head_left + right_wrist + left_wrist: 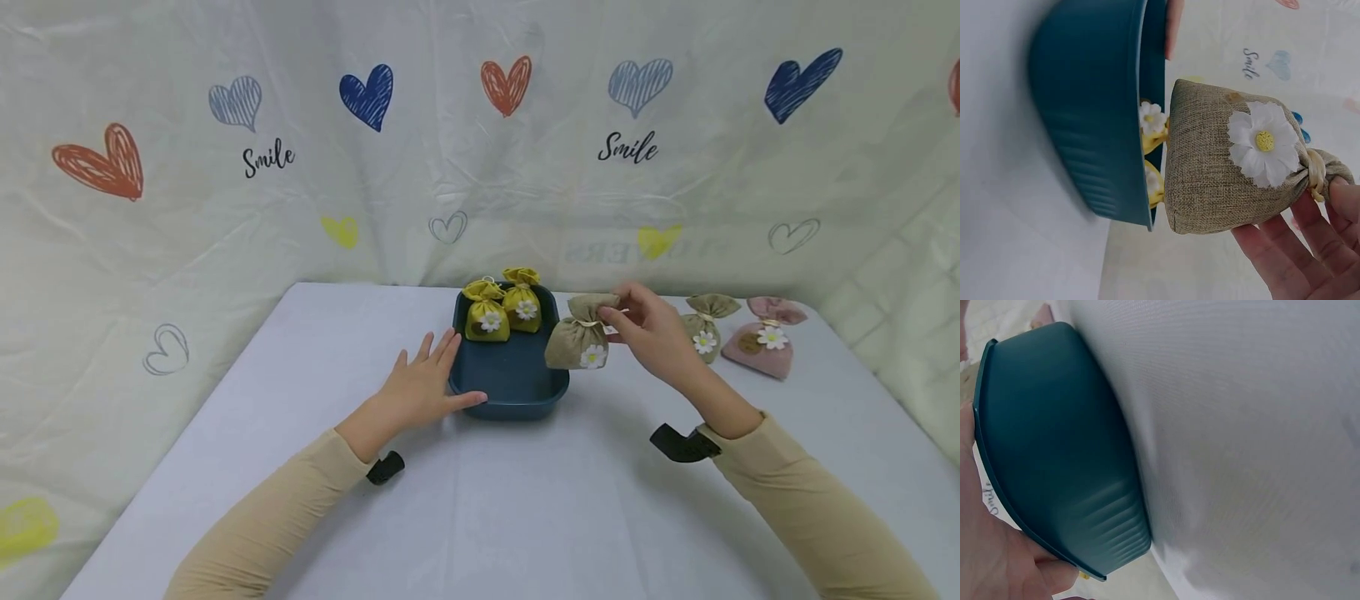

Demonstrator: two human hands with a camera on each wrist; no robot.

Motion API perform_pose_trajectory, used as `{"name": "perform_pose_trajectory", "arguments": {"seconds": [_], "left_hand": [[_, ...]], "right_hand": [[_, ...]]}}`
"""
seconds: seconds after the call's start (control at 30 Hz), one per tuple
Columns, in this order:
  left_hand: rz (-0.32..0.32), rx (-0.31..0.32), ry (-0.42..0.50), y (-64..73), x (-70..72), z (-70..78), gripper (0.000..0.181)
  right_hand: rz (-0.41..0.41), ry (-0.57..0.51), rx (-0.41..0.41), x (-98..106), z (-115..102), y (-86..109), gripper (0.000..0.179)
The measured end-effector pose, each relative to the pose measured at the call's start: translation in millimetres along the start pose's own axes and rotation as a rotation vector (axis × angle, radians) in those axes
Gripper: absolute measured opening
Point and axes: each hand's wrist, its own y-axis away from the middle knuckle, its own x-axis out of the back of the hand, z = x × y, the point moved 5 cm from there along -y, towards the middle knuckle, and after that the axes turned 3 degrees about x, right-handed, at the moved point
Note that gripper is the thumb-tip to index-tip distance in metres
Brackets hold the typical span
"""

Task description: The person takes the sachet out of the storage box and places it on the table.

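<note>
My right hand (656,333) pinches the tied neck of a beige cloth sachet (570,346) with a white daisy on it. This sachet hangs tilted over the right rim of a dark teal plastic tub (510,410); in the right wrist view its weave and daisy (1264,144) show large. Inside the tub, toward the back, two yellow sachets (486,310) with daisies stand side by side. At the tub's left side my left hand (420,385) rests on the rim, fingers straight and spread, thumb along the near corner.
To the right of the tub, a second beige sachet (705,342) and a pink sachet (761,354) lie on the white table (525,508). Behind the table hangs a pale curtain (435,150) printed with hearts.
</note>
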Motion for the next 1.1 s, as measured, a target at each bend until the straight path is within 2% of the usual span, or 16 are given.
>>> {"name": "perform_pose_trajectory", "arguments": {"seconds": [0.27, 0.43, 0.8, 1.1], "left_hand": [[-0.009, 0.006, -0.012, 3.2, -1.0, -0.9, 0.108], [-0.009, 0.002, -0.015, 3.5, -1.0, -0.7, 0.109], [-0.007, -0.003, -0.012, 2.9, -0.1, 0.0, 0.108], [0.0, -0.003, 0.001, 2.6, 0.2, 0.0, 0.109]], "right_hand": [[0.032, 0.029, 0.008, 0.6, 13.4, 11.0, 0.017], [0.025, 0.025, 0.004, 6.3, 16.9, 16.8, 0.02], [0.029, 0.047, 0.004, 29.5, 26.8, 29.3, 0.023], [0.097, -0.004, 0.014, 48.0, 34.5, 40.1, 0.021]]}}
